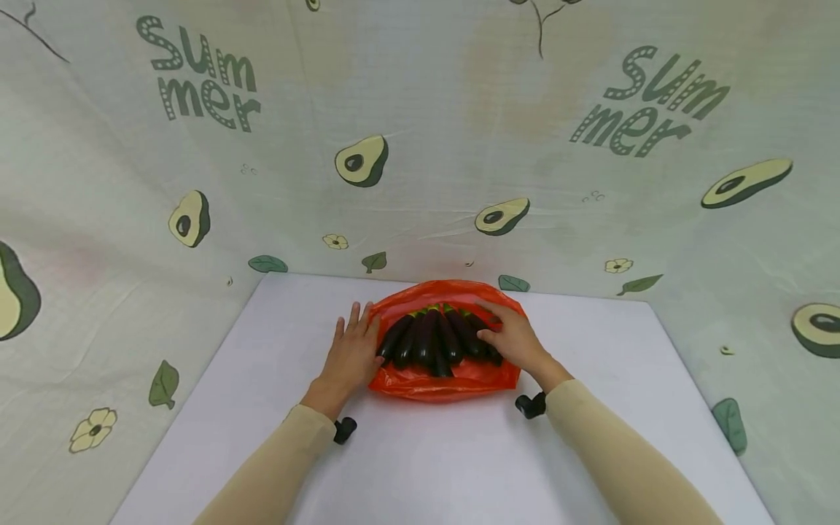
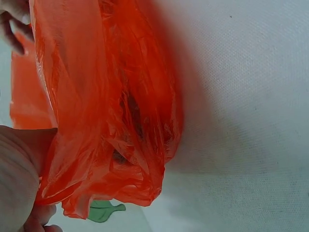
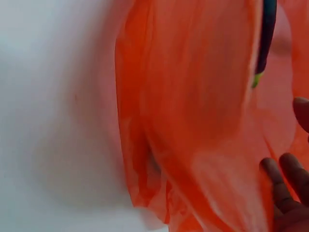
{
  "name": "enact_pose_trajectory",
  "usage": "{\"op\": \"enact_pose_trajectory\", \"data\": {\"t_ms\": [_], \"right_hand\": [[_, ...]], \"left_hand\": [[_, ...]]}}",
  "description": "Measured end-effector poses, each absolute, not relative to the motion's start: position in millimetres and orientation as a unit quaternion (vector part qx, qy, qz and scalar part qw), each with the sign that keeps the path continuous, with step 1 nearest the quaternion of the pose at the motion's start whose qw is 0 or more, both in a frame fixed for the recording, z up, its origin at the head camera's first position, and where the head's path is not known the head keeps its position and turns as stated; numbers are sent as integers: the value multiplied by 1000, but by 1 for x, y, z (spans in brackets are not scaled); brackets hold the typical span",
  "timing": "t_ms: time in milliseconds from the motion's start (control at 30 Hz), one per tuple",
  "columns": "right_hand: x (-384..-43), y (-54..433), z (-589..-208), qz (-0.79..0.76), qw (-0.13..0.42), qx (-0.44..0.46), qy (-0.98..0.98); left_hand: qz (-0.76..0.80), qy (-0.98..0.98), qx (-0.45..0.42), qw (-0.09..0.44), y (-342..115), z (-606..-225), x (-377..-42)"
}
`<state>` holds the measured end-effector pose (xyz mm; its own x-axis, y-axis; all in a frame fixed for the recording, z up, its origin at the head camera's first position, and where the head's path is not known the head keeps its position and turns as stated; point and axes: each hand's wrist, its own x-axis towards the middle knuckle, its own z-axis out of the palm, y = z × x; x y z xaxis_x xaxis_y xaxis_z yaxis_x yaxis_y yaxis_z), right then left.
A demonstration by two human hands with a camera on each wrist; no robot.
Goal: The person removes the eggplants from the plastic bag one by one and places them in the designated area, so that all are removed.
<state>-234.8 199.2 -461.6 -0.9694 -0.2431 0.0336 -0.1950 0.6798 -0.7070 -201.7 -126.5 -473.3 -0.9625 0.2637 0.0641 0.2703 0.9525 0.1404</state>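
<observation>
Several dark purple eggplants (image 1: 426,339) with green stem ends lie fanned out in an opened red plastic bag (image 1: 440,392). At the bag's left edge rests my left hand (image 1: 349,357), fingers straight and spread, thumb toward the eggplants. The left wrist view shows its thumb (image 2: 36,147) passing behind the bag's rim. Over the bag's right side is my right hand (image 1: 517,341), its fingers reaching across the rim, thumb near the rightmost eggplants. In the right wrist view its fingers (image 3: 277,181) look loosely extended beside the red plastic, and one eggplant (image 3: 267,36) shows past the rim.
The bag lies on a white table (image 1: 420,467) toward its far edge. A patterned cloth (image 1: 420,95) with avocados and lettering hangs behind and along both sides. A black wrist camera (image 1: 530,405) sits below the right wrist, another black one (image 1: 344,430) by the left.
</observation>
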Motion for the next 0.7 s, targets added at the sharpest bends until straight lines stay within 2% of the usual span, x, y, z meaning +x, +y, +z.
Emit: {"op": "enact_pose_trajectory", "data": {"t_ms": [700], "right_hand": [[-265,209,-479,-310,103,-92,941]], "left_hand": [[-74,-988,-135,28,-126,-477,-204]]}}
